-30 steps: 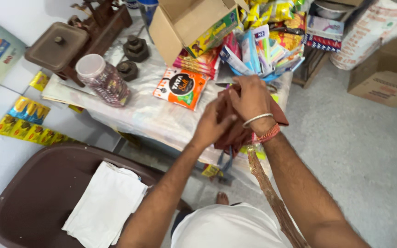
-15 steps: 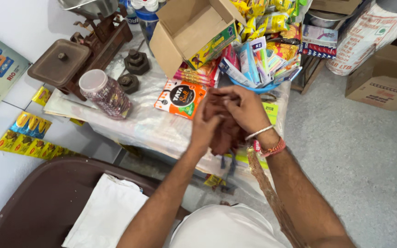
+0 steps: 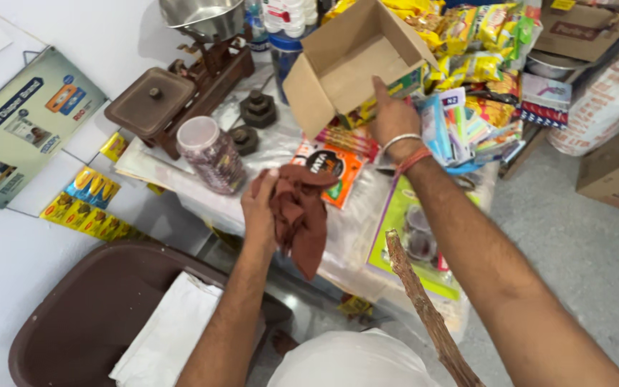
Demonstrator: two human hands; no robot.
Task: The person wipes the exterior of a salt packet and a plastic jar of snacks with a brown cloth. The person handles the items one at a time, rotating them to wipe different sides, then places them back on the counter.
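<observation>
Left hand fingers pinch a brown cloth near the table edge; right hand fingers press the far cardboard box.

A small shop: snack packets, balance scale, iron weights.

We've got little free room: cardboard box and snack packets crowd the back, jar, weights and scale block left. Only open bit: plastic sheet at table's front edge.
</observation>
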